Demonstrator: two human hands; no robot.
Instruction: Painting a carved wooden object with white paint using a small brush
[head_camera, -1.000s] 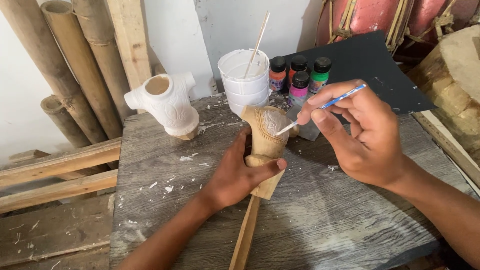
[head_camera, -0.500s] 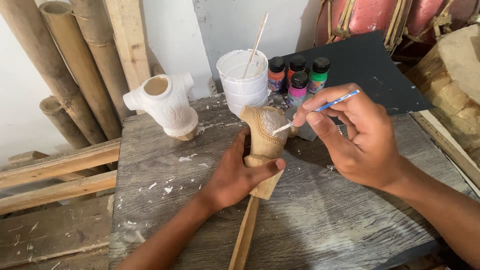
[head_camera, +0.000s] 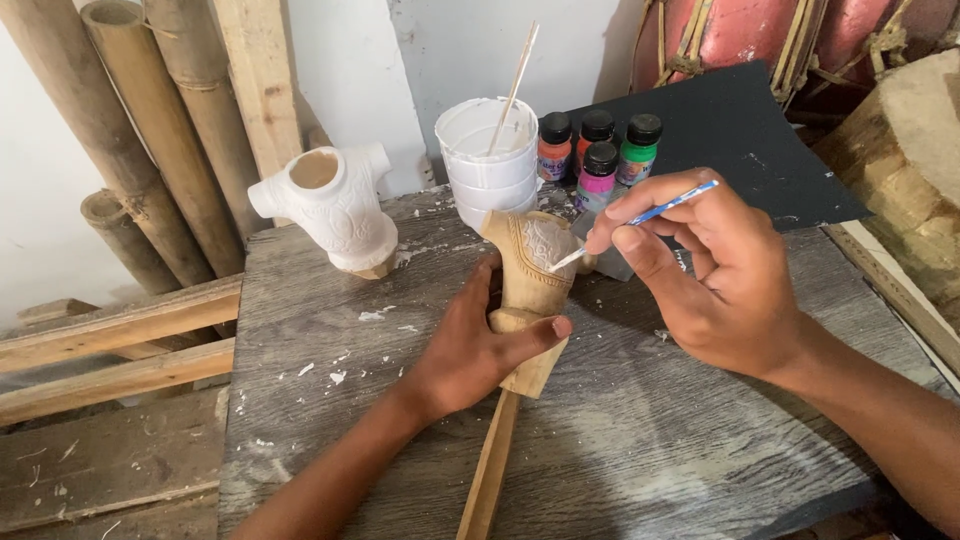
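My left hand (head_camera: 478, 350) grips a carved, unpainted wooden figure (head_camera: 530, 270) that stands on a long wooden stick on the grey table (head_camera: 650, 440). Part of its top carries a grey-white painted pattern. My right hand (head_camera: 715, 275) holds a thin blue paintbrush (head_camera: 640, 218), and the white bristle tip touches the upper right of the carving. Just behind the carving stands a white plastic cup (head_camera: 488, 160) with a thin stick in it.
A white-painted carved torso piece (head_camera: 330, 205) stands at the table's back left. Several small paint bottles (head_camera: 597, 150) with orange, pink and green contents sit behind the carving. A black sheet (head_camera: 740, 140) lies at the back right. Bamboo poles (head_camera: 130, 130) and wooden planks lean on the left.
The brush tip has shifted slightly on the top of the carving. My left hand keeps the same grip.
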